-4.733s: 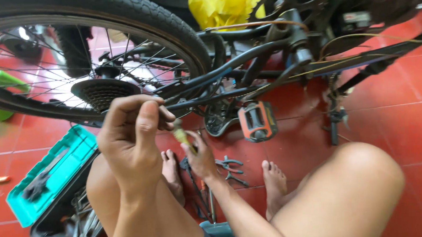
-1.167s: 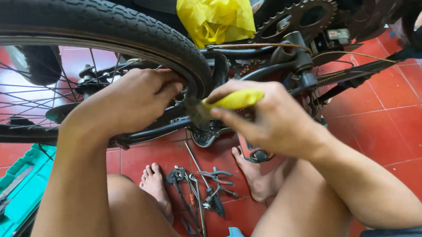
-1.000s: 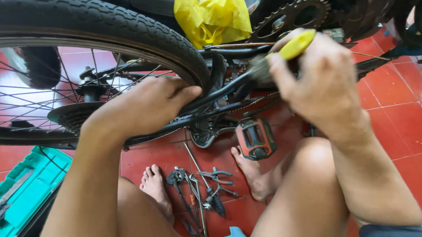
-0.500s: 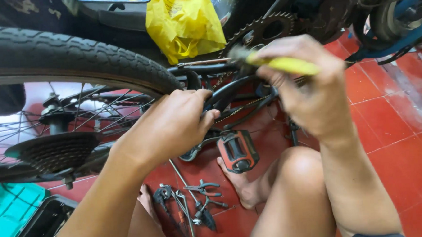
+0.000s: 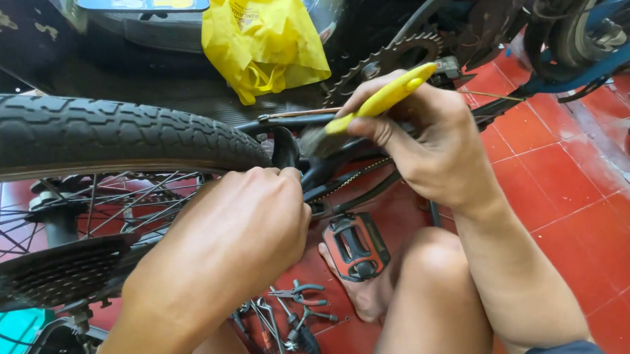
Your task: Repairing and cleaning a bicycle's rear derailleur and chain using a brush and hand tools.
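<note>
An upside-down bicycle fills the view; its black rear tyre curves across the left, with the sprocket cluster below it. My left hand rests closed over the black frame tube just right of the tyre. My right hand grips a yellow-handled brush, its bristle end pressed against the frame near the tyre. The toothed chainring sits just behind that hand. A red-and-black pedal hangs below, above my bare foot.
A yellow plastic bag hangs at the top. Pliers and other small tools lie on the red tiled floor between my legs. A teal toolbox sits bottom left. Another bicycle's blue frame stands top right.
The view has shifted up and right. My right hand carried the yellow brush from the tyre's edge up to the frame by the chainring. My left hand stayed on the frame.
</note>
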